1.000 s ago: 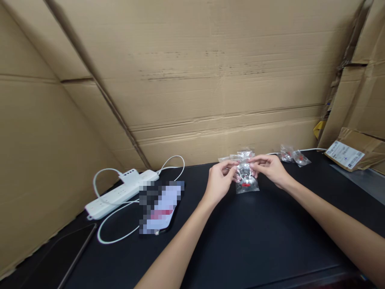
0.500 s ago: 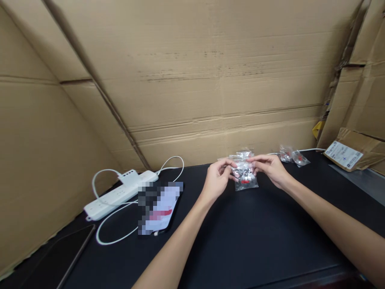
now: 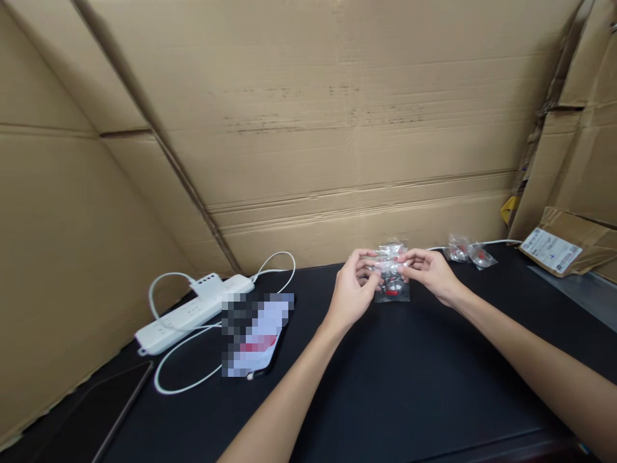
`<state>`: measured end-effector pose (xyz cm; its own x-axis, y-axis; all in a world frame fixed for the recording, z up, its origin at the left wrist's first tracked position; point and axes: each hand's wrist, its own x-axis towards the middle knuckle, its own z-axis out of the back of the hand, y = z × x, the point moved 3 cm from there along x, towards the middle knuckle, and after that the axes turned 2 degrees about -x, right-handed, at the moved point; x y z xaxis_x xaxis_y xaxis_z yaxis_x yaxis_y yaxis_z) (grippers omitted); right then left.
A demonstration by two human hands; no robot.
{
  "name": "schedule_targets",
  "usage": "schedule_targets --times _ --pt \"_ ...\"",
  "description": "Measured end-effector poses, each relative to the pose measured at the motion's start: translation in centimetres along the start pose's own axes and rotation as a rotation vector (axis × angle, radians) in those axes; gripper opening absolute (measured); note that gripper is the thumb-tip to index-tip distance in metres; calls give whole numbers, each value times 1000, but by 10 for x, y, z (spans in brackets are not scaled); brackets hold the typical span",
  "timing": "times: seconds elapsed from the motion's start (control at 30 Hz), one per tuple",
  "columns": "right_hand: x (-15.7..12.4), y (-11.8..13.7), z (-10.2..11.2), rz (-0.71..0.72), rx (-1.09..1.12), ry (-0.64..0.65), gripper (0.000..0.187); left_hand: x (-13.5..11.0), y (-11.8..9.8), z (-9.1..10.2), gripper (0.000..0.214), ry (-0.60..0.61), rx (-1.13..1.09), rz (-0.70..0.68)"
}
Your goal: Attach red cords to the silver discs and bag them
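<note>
Between my hands is a small clear plastic bag (image 3: 393, 293) with a red mark and something shiny inside; what it holds is too small to name. My left hand (image 3: 354, 283) pinches its left edge between thumb and fingers. On the opposite edge, my right hand (image 3: 429, 273) grips the same bag with thumb and fingertips. More clear plastic (image 3: 393, 248) shows just behind the fingers, and I cannot tell whether it is a separate bag. The bag's lower end hangs toward me above the black table (image 3: 409, 379).
Two similar plastic bags (image 3: 470, 252) lie at the back right, near a cardboard package (image 3: 573, 241) with a white label. On the left are a white power strip (image 3: 193, 315), a white cable (image 3: 161, 379), a blurred-out phone (image 3: 260, 341) and a dark tablet-like device (image 3: 96, 411). Cardboard walls (image 3: 308, 141) enclose the table.
My left hand's fingers have shifted up and around the bag, with the thumb now in front. The bag has moved slightly and its lower end lies flatter.
</note>
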<state>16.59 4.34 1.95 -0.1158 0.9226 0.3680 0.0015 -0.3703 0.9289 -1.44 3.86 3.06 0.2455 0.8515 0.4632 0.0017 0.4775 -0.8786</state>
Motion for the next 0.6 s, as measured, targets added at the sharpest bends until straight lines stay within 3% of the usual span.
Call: schedule_targets --times 0.07,0.33,0.6 --pt "0 -1 -1 9 -4 9 29 0 3 -1 34 -9 20 20" --pt "-1 -4 -2 -23 5 89 26 -2 10 -3 18 49 151 27" --pt "-2 -1 -2 -8 37 66 24 1 15 2 13 21 149 17"
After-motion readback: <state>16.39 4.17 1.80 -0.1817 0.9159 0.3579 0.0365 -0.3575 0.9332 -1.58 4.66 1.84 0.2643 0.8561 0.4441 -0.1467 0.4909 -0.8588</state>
